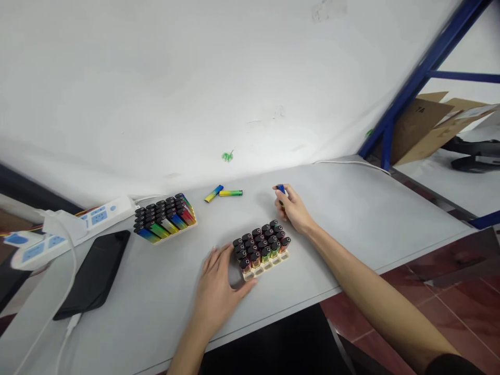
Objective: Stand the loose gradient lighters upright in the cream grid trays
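Note:
My left hand (219,291) spans the left end of a cream tray (267,266), its thumb at the front corner and its fingertips at the back-left side. Rows of small vape-like sticks (261,240) with black tops stand upright in the tray; the front row of slots holds none. Behind the tray and to its right, my right hand (294,208) pinches a blue-and-yellow vape-like stick (280,188), partly hidden by the fingers. Two loose sticks lie near the wall: a blue-yellow one (214,194) and a yellow-green one (231,193).
A second tray (177,235) of colourful sticks (164,219) stands left of centre. Farther left are a black phone (96,273) with a white cable and a white power strip (103,214). A blue metal frame (414,73) and cardboard boxes (422,125) stand at right.

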`<state>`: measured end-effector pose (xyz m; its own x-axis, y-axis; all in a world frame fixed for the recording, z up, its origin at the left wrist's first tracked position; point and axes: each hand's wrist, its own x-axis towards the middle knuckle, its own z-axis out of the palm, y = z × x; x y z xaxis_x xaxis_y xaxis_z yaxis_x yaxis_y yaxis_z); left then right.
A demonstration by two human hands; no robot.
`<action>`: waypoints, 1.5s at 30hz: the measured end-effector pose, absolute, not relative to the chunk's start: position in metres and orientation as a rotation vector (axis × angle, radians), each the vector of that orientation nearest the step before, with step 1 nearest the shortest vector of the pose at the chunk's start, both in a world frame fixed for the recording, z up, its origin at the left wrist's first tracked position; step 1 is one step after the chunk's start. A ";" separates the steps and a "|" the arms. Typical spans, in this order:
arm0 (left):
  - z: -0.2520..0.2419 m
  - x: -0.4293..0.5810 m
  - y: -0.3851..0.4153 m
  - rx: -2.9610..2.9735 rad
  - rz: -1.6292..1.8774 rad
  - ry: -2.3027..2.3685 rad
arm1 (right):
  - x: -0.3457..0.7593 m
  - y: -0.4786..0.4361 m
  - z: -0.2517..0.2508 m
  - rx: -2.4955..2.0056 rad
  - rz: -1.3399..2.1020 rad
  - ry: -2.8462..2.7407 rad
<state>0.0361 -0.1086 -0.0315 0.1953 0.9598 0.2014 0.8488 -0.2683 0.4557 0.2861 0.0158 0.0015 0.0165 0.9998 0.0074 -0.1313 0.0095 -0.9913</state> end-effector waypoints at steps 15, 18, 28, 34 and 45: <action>-0.032 0.036 -0.109 2.240 0.647 1.731 | 0.284 0.011 0.002 -1.015 1.336 -1.031; -0.032 0.036 -0.109 2.240 0.620 1.742 | 0.285 0.011 0.003 -1.048 1.393 -0.939; -0.034 0.035 -0.110 2.251 0.630 1.748 | 0.286 0.011 0.005 -1.074 1.342 -0.832; -0.032 0.036 -0.110 2.242 0.610 1.751 | 0.287 0.012 0.001 -1.086 1.341 -0.832; -0.030 0.037 -0.108 2.215 0.621 1.748 | 0.288 0.014 -0.006 -1.118 1.296 -0.848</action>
